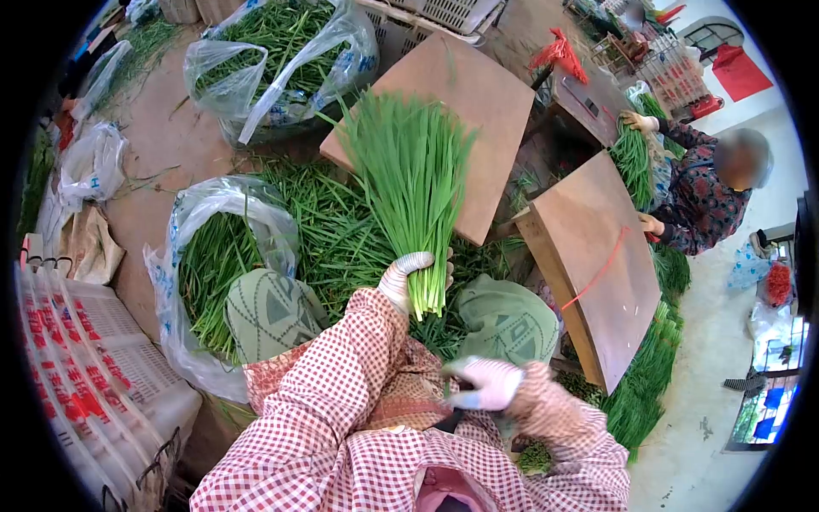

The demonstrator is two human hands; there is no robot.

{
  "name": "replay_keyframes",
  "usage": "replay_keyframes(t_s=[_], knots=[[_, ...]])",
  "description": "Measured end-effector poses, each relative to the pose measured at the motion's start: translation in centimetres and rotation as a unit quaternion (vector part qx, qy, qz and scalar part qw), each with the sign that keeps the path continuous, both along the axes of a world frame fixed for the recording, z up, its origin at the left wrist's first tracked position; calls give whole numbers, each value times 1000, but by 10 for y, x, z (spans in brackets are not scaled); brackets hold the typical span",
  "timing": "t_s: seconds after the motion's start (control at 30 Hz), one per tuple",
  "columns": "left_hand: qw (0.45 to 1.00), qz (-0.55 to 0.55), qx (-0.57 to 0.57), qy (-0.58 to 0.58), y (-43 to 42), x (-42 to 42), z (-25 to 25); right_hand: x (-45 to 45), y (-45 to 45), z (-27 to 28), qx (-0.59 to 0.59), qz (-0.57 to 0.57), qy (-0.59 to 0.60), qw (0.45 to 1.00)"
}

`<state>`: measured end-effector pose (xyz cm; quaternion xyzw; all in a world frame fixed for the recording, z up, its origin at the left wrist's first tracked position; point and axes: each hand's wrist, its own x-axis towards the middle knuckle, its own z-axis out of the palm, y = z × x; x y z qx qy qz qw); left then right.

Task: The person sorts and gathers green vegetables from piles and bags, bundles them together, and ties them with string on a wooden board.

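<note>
A bunch of garlic chives point(408, 171) is gripped near its pale stem ends in my left hand point(401, 277), which wears a whitish glove. The leaves fan out away from me, over the near corner of a wooden board point(486, 102). My right hand point(488, 384), gloved in pale pink and blurred by motion, is above my lap. Its thumb and forefinger look apart, and I see nothing between them. Loose chives point(333, 218) lie in a heap on the ground past my knees.
Plastic bags of greens stand at left point(183, 230) and at the back point(341, 85). A white crate point(94, 358) is at far left. On the right, a tilted wooden board point(597, 256) carries a red tie point(601, 269). Another person point(704, 188) handles chives beyond it.
</note>
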<state>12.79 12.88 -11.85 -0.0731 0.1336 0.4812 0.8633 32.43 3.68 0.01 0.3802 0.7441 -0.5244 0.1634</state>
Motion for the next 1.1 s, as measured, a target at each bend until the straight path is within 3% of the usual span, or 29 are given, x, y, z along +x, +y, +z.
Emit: replay_keyframes(t_s=[0.07,0.13,0.2,0.23,0.27,0.33,0.37,0.4,0.47,0.53,0.6,0.67,0.73,0.8,0.93,0.97,1.0,1.03,1.07,1.1], knots=[[999,3,21,37,-3,2,0,9,26,34,69,-46,15,996],[999,-1,30,35,-4,2,5,11,49,49,130,-53,-55,989],[996,-4,64,59,-9,-2,22,10,76,46,77,9,-180,981],[988,-40,88,124,-10,-12,34,7,90,42,66,14,-276,959],[980,-36,138,138,-8,-12,24,10,100,38,109,25,-280,953],[964,-15,204,170,-7,-12,32,8,126,45,23,-86,-141,986],[950,-17,225,216,-7,-13,28,20,140,18,49,-98,-30,994],[937,-32,246,246,-8,-15,40,15,150,6,-1,-150,88,985],[891,-33,321,321,-4,-13,39,-8,150,-11,-107,-245,347,899],[856,-19,360,371,2,-15,66,-42,148,1,-96,-326,516,786],[827,3,402,394,30,-11,58,-45,164,14,-89,-325,537,773],[691,-10,509,513,63,-14,67,-54,176,34,-13,-328,561,760],[740,-54,473,475,90,-9,89,-53,195,41,8,-348,584,733],[724,-85,487,481,123,-3,94,-45,215,52,89,-331,590,731],[688,-64,522,500,162,11,84,-21,252,17,105,-307,570,755],[775,-53,477,410,160,21,92,-21,250,8,68,-334,582,738],[875,-123,385,266,173,25,77,-22,254,-1,63,-338,583,736],[957,-173,217,88,185,29,65,-22,258,-11,68,-358,570,736],[978,-200,46,-33,193,33,65,-26,256,-13,73,-379,556,736],[948,-134,232,171,186,30,62,-28,257,-9,30,-402,564,721]])
